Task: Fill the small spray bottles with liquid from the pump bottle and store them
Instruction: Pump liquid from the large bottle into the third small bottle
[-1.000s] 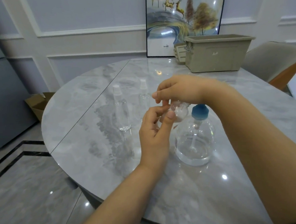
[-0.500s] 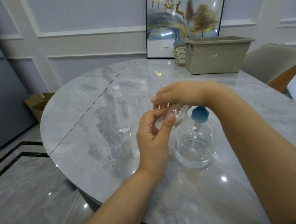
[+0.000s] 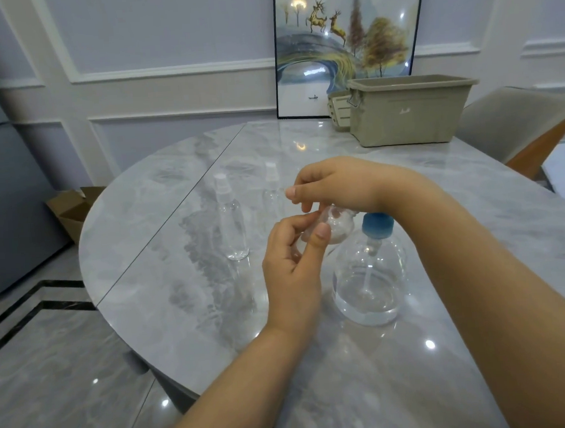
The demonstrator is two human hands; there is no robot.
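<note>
Progress check: this looks like the early-to-middle part of the job, nowhere near the storing bit yet.

The left hand (image 3: 291, 266) has its fingers and thumb curled round a small clear bottle (image 3: 333, 225), held up off the tabletop (image 3: 166, 287) and tipped over at an angle, just beside the blue cap of the pump bottle (image 3: 369, 274). So that grip is closed on the bottle, thumb pressed against its side. The right hand (image 3: 335, 185) sits right on top of it, fingers bent down over the upper end of the same bottle. I'd guess it's twisting the sprayer top off or on, but the fingers hide that end, so I can't tell which, or whether there's any liquid inside.

The pump bottle stands on the tabletop near the person, with only a shallow layer of clear liquid in the bottom. Neither hand is on the pump.

Two more spray bottles are standing upright further back on the left: the nearer spray bottle (image 3: 230, 223) and the farther spray bottle (image 3: 271, 189), both with white tops on. Both look see-through and I honestly can't say if they're filled or empty.

The beige bin (image 3: 407, 113) at the far side of the tabletop is presumably where they end up. I can't see inside it. So my read: one bottle in hand, two waiting, all the storing left to do.
</note>
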